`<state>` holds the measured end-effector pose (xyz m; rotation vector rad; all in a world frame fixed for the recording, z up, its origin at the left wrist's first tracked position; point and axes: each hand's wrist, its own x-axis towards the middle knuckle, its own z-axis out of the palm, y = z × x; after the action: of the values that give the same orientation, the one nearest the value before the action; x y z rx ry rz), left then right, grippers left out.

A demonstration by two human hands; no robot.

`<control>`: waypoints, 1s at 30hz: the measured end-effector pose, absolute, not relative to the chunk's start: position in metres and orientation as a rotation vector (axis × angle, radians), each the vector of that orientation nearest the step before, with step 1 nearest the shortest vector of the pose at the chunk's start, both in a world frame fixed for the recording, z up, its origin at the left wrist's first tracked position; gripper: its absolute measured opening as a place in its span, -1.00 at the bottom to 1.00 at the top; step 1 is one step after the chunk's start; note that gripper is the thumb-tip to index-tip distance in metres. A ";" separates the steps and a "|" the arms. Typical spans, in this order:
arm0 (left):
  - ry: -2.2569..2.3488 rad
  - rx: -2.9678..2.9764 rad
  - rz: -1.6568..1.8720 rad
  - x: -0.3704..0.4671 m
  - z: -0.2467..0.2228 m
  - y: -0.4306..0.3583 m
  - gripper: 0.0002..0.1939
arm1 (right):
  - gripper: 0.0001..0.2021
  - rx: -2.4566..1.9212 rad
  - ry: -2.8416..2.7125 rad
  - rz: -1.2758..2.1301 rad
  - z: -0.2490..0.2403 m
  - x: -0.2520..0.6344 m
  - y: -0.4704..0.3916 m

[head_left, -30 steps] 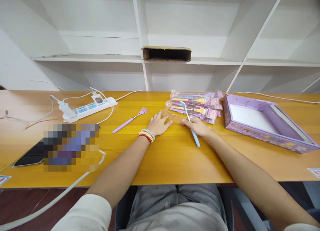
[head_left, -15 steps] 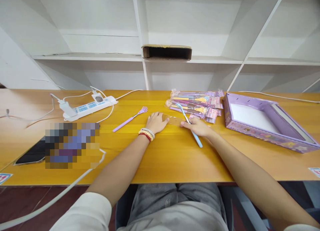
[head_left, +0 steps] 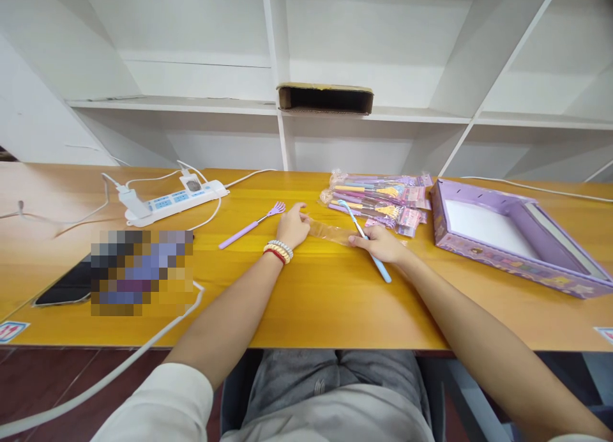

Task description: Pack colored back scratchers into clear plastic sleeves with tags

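1 box [head_left: 517, 263] (purple) near right hand [head_left: 380, 243]

A white power strip [head_left: 177, 202] lies aslant on the wooden counter [head_left: 306, 308], two plugs in it. Nearer the front is a black phone [head_left: 64, 282], beside a pixelated patch. A thick white cable [head_left: 158, 335] crosses the front edge; a thin cord [head_left: 527, 184] runs along the back right. Behind stand white shelves [head_left: 182, 103], bearing a cardboard box [head_left: 325, 99] with its dark open side facing forward. Reddish floor [head_left: 71, 375] shows below.
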<state>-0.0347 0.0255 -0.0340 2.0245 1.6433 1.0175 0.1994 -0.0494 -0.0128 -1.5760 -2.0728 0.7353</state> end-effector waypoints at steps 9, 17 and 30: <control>1.505 2.186 0.746 -0.045 -0.028 0.025 -0.59 | -0.59 -1.589 -2.093 0.665 -0.012 0.201 -0.051; 1.392 2.334 0.558 -0.046 -0.027 0.024 -0.68 | -0.66 -1.533 -2.209 0.589 -0.014 0.202 -0.048; 1.351 2.214 0.607 -0.048 -0.030 0.027 -0.66 | -0.61 -1.555 -2.247 0.105 -0.014 0.208 -0.045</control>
<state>-0.0481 0.0268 -0.0300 2.2135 1.3508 0.6066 0.2077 -0.0451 -0.0138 -1.5548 -2.2473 0.1051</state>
